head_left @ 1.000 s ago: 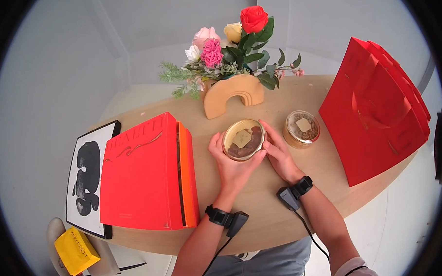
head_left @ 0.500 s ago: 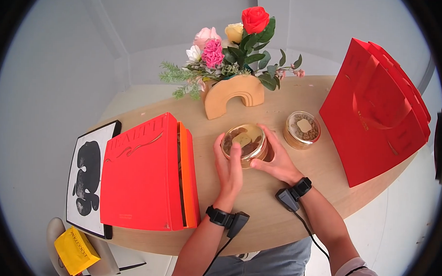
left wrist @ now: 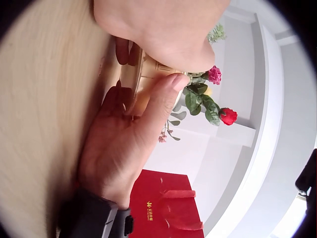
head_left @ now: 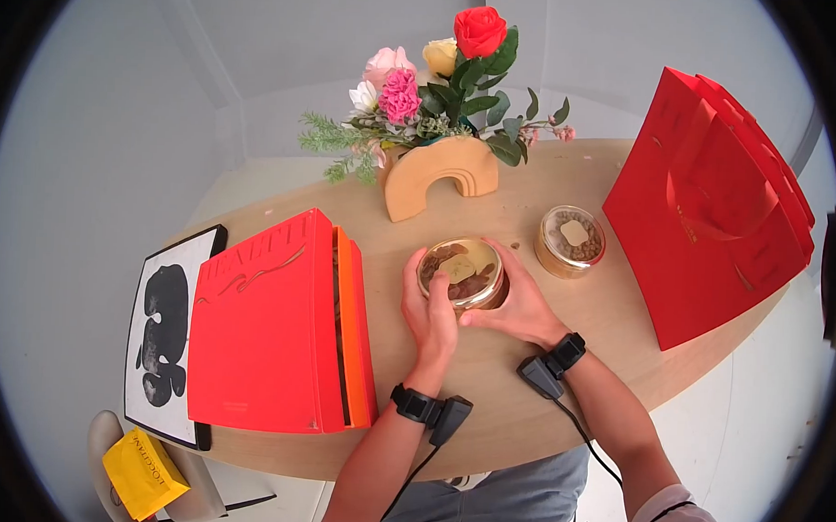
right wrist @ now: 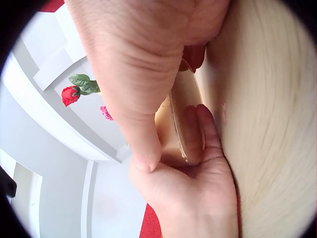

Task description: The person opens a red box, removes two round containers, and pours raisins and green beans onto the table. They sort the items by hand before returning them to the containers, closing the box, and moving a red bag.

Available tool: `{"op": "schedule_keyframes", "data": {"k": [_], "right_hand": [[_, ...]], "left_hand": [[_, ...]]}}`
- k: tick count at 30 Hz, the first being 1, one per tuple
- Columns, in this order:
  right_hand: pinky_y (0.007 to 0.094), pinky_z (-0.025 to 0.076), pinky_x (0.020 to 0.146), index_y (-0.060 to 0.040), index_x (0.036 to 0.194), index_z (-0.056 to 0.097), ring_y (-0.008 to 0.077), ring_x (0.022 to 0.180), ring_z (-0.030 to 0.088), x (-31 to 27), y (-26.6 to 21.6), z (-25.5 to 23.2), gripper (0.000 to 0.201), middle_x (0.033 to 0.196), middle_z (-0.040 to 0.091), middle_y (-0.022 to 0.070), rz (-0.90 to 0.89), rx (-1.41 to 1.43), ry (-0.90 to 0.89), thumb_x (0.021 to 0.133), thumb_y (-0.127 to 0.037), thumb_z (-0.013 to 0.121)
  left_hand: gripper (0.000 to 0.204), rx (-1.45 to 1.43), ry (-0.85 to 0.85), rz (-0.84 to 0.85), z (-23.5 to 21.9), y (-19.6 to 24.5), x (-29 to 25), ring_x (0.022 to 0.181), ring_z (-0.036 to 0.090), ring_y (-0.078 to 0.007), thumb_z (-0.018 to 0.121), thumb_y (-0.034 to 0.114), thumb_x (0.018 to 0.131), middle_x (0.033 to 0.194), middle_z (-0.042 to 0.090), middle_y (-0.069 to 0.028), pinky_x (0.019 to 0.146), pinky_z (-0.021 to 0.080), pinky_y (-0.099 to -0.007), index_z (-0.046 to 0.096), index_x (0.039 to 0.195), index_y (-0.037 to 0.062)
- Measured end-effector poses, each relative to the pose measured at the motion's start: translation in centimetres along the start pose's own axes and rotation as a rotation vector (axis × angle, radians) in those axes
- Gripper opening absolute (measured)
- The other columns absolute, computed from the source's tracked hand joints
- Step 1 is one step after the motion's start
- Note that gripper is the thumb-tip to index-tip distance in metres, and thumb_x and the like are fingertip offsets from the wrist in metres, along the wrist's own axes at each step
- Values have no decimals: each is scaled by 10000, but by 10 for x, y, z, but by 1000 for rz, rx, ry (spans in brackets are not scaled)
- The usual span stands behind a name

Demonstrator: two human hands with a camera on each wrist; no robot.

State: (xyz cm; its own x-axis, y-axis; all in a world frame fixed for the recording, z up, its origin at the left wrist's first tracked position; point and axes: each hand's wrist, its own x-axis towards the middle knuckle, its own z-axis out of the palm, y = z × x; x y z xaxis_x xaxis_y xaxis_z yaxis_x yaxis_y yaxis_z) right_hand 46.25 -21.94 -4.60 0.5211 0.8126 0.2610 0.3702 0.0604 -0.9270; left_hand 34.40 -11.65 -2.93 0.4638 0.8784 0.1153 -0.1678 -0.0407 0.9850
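The whole arrangement is carried by the worktop [head_left: 543, 385]. At its right the red bag [head_left: 705, 207] is stood upright, mouth uppermost, presumably so that its shape is kept and its handles are left free. At the left the red box [head_left: 259, 338] is laid with its broad lettered face up, a stable pose; the framed print [head_left: 166, 317] beside it is partly covered by its edge. Blooms [head_left: 400, 97] are borne by an arched vase [head_left: 405, 189] at the back, apparently as decoration set out of the hands' way. Off the worktop, a yellow bag [head_left: 143, 477] is supported by a chair [head_left: 205, 493].

The jar [head_left: 459, 272] is held between both hands, in front of the vase, its lid turned upward; whether its base is touching the worktop cannot be told. Its side is wrapped by the fingers of the left hand [head_left: 431, 321], the thumb being laid on the lid, likely for steadiness. The far side and near wall are spanned by the right hand [head_left: 527, 306], so that the round body is probably kept from slipping. A second jar [head_left: 571, 241] is set upright between the right hand and the red bag, untouched.
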Motion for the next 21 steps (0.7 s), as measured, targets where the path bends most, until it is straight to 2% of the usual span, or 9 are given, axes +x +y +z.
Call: {"op": "schedule_keyframes", "data": {"k": [7, 9, 12, 21], "right_hand": [[398, 439, 1181, 66, 1554, 320, 294, 1391, 543, -1, -7, 2, 1303, 1489, 520, 230, 11, 87, -3, 594, -458, 1027], [395, 448, 1173, 63, 1561, 307, 290, 1369, 565, -2, -7, 2, 1313, 1459, 552, 222, 38, 97, -2, 591, -440, 1033], [396, 452, 1170, 64, 1561, 307, 288, 1365, 568, -2, -1, 2, 1320, 1458, 556, 220, 13, 35, -2, 582, -434, 1038], [399, 425, 1180, 52, 1550, 344, 292, 1384, 529, -1, -9, -2, 1304, 1488, 509, 201, -7, 19, -22, 558, -423, 1046]], "left_hand": [[478, 22, -27, 36, -2, -12, 5, 1198, 600, -234, 532, 161, 973, 1323, 624, -167, 1034, 477, -345, 555, 1403, -46], [470, 18, 19, 35, -2, -17, 5, 1195, 602, -239, 520, 169, 975, 1316, 629, -166, 1039, 472, -344, 568, 1384, -57], [472, 36, 9, 43, -3, -14, 5, 1175, 665, -289, 564, 178, 956, 1302, 674, -210, 1028, 510, -388, 591, 1370, -47], [458, 7, -8, 58, -4, -11, 6, 1163, 662, -278, 547, 159, 939, 1268, 689, -190, 1023, 508, -377, 607, 1347, -39]]}}
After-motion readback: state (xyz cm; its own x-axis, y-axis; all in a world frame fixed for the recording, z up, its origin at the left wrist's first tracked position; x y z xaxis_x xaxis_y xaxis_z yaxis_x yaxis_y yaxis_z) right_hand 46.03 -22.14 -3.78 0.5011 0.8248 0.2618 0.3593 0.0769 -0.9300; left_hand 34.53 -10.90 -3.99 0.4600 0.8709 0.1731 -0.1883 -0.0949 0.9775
